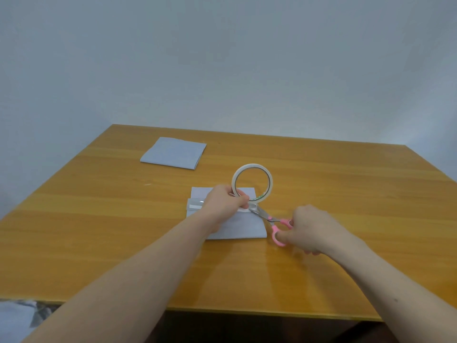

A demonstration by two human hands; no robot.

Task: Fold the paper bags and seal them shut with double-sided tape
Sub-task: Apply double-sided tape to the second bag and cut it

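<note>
A white paper bag (243, 225) lies flat on the wooden table (99, 231) in front of me, with a strip of tape (195, 207) running across it. My left hand (223, 200) grips a roll of double-sided tape (252, 183) held upright over the bag. My right hand (312, 229) holds pink-handled scissors (270, 220), whose blades reach the tape just below the roll.
A second folded white paper bag (174, 153) lies at the far left of the table. A pale wall rises behind the table. Crumpled pale material (17, 315) shows below the table's near left edge.
</note>
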